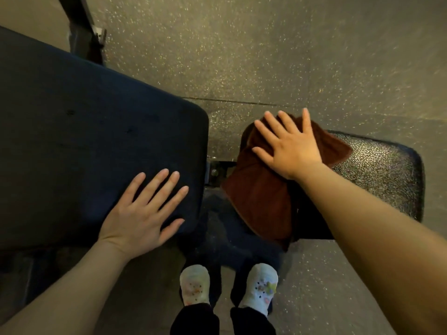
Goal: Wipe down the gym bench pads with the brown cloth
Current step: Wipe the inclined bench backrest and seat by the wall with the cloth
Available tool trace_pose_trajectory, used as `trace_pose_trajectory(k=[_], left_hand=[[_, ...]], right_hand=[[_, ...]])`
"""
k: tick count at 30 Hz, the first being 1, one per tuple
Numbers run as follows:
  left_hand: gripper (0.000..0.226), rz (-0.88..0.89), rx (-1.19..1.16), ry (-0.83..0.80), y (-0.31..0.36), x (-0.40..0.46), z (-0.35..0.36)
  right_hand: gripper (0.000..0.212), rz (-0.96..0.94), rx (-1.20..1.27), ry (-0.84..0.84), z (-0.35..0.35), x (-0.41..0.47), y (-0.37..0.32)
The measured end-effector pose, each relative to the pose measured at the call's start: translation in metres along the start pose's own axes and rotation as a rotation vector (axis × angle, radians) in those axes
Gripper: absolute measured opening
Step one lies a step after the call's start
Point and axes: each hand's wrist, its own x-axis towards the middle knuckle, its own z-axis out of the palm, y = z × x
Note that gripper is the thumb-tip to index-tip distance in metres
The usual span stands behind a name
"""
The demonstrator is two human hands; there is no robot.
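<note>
A long dark bench pad fills the left of the view. My left hand rests flat on its near right corner, fingers spread. To the right lies a smaller black textured pad. The brown cloth is draped over that pad's left end and hangs down off its edge. My right hand presses flat on top of the cloth with straight, spread fingers.
A gap with a metal bracket and bolt separates the two pads. My feet in light shoes stand below on the speckled rubber floor. A dark frame post rises at the top left.
</note>
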Motion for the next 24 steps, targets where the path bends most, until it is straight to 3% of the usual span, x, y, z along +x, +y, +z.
trace_pose_trajectory(k=[13, 18, 24], left_hand=[[0.068, -0.011, -0.072, -0.068, 0.001, 0.001, -0.008], [0.068, -0.012, -0.076, -0.059, 0.002, 0.002, -0.01], [0.066, -0.003, -0.033, -0.028, 0.002, 0.002, -0.007]], right_hand=[[0.066, 0.375, 0.087, 0.166, 0.009, -0.119, 0.074], [0.07, 0.516, 0.101, 0.191, 0.025, -0.156, 0.034], [0.081, 0.421, 0.089, 0.124, 0.035, -0.138, -0.025]])
